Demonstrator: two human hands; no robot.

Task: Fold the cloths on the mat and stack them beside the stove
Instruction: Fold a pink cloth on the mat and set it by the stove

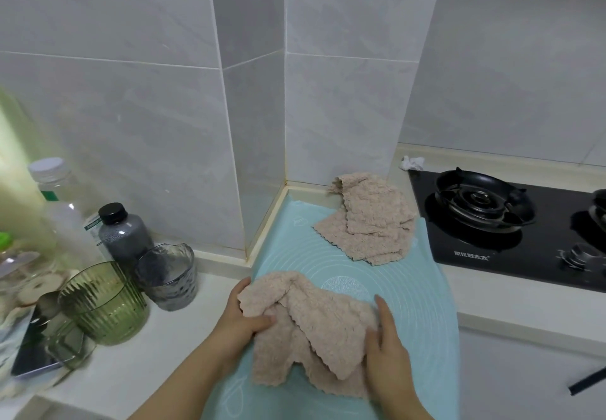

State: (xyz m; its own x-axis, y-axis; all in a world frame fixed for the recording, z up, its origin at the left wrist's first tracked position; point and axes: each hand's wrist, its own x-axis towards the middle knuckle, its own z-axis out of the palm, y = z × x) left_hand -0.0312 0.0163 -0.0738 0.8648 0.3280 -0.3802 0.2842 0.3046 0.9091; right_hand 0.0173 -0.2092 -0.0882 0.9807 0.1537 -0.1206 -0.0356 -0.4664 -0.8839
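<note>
A light blue mat (410,291) covers the counter in front of me. On its near half lies a crumpled beige cloth (314,324). My left hand (241,318) grips the cloth's left edge, thumb on top of the fabric. My right hand (388,344) holds its right edge, fingers curled on the fabric. A second beige cloth (370,223), loosely bunched, lies at the mat's far end, next to the black stove (505,232).
Left of the mat stand a green ribbed cup (105,301), a grey glass cup (169,275), a dark bottle (123,232) and a clear bottle (62,209). A crumpled white tissue (411,163) lies behind the stove. Tiled walls form a corner behind the mat.
</note>
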